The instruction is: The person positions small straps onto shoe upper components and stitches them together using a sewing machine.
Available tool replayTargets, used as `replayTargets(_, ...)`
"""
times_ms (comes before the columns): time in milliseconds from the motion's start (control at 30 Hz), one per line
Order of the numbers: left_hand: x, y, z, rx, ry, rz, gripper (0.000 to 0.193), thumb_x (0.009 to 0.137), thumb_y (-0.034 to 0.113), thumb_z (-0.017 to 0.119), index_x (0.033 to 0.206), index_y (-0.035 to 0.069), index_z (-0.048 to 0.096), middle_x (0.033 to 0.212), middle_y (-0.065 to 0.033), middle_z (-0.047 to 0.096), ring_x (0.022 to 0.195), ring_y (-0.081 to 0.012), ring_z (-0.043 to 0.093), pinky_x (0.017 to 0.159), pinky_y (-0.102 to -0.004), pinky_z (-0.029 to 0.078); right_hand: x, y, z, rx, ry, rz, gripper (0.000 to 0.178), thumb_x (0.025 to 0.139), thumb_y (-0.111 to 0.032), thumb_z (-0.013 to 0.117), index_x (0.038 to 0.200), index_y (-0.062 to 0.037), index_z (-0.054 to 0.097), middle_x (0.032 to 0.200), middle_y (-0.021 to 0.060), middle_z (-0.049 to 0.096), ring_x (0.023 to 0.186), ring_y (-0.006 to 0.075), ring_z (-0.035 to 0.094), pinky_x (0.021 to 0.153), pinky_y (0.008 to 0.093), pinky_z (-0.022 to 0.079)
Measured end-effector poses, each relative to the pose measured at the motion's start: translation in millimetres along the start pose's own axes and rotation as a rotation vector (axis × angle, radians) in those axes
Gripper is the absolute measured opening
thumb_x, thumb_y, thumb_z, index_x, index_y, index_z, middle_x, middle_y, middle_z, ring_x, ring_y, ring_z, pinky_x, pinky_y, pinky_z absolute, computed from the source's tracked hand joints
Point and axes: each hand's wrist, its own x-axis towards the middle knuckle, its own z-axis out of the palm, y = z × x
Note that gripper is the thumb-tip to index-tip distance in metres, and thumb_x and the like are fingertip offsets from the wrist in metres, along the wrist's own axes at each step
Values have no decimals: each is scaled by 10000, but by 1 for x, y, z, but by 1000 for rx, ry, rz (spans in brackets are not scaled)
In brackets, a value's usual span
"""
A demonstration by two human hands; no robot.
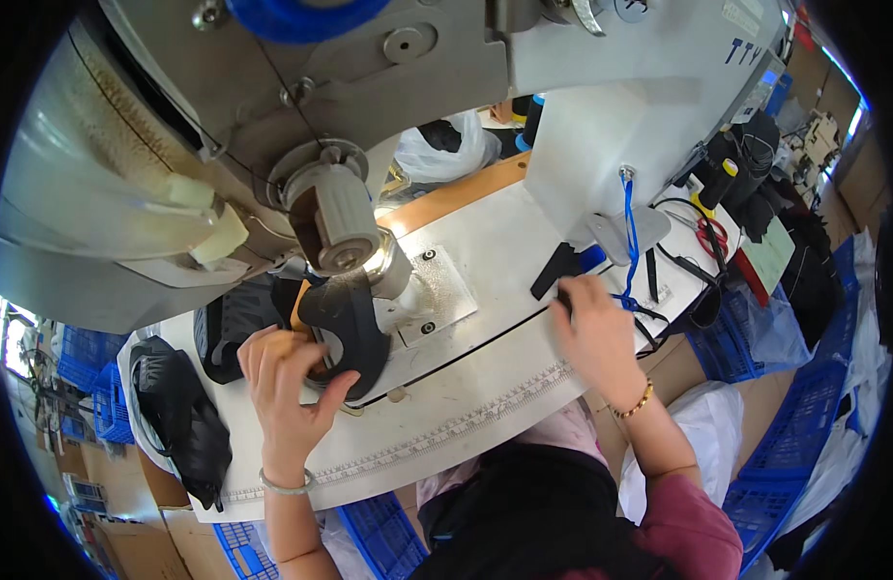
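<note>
At the sewing machine, a curved black shoe piece with an opening in it sits under the machine's needle area. My left hand curls at its near left edge, thumb on the lower rim and fingertips by the opening. The machine head hides the piece's far end. On the right of the white table, my right hand closes its fingers over a small black piece, mostly covered. Just beyond it lie a flat black strip and a blue piece.
Black shoe uppers are piled at the left table edge. A ruler tape follows the front edge. A blue cord hangs from the machine column. Red scissors and thread lie at the right. Blue crates stand around.
</note>
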Motion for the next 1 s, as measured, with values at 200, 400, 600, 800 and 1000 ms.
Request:
replayTargets(200,-5,-2,2,408,-8,208,280,656,219,758,828,86,582,820,-47,481,811,-244,487,837,-439,399,9,36,15,-320,38,210,395,812,-254,613,1070,27,510,933,190,543,730,316,602,567,368,499)
replayTargets(400,-49,12,6,211,-11,397,161,720,125,668,873,97,622,910,-53,545,901,-235,548,752,-372,465,27,31,39,-66,-22,227,441,808,-196,625,1122,58,447,998,248,515,779,363,583,672,391,495)
replayTargets(600,-46,43,83,-185,-299,169,101,759,67,631,838,25,585,868,-111,567,784,-239,583,639,-322,483,39,1,44,406,-351,148,374,810,-92,603,1109,62,441,941,241,525,851,363,547,772,390,443)
replayTargets(800,-3,44,149,-335,-425,-421,223,847,161,581,752,-40,570,763,-202,595,695,-301,595,595,-367,467,34,-2,56,485,-309,115,341,779,-71,623,1056,51,466,882,192,527,751,305,541,696,361,450)
replayTargets(1000,28,36,176,-19,-655,-415,393,827,323,560,739,-59,590,696,-225,609,670,-351,617,618,-412,490,35,2,46,657,-427,251,402,737,-54,648,1083,54,474,837,120,500,702,196,511,657,297,445)
